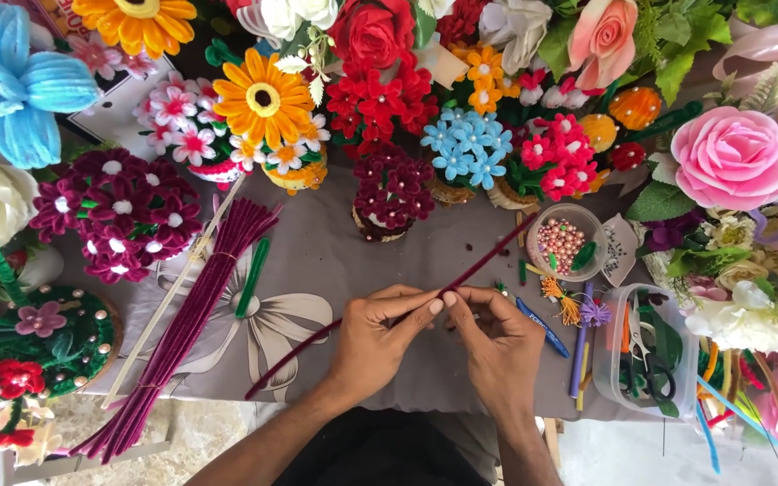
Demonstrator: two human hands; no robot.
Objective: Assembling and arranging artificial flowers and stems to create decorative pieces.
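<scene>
Here, hands: left hand (pixel 373 340) and right hand (pixel 500 340) both pinch the maroon stem (pixel 389 301).
Stem: slants from 7 to 1 o'clock over the grey cloth (pixel 335 252).
Bundle (pixel 193 310): at 9 o'clock.
Bead cup (pixel 562 241): at 2 o'clock, perhaps pearls.

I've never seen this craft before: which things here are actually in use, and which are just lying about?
In use:
left hand
right hand
maroon pipe cleaner, pinched by both

Lying about:
bundle of maroon pipe cleaners
bowl of beads
scissors in plastic tub
blue pen
finished flowers
</scene>
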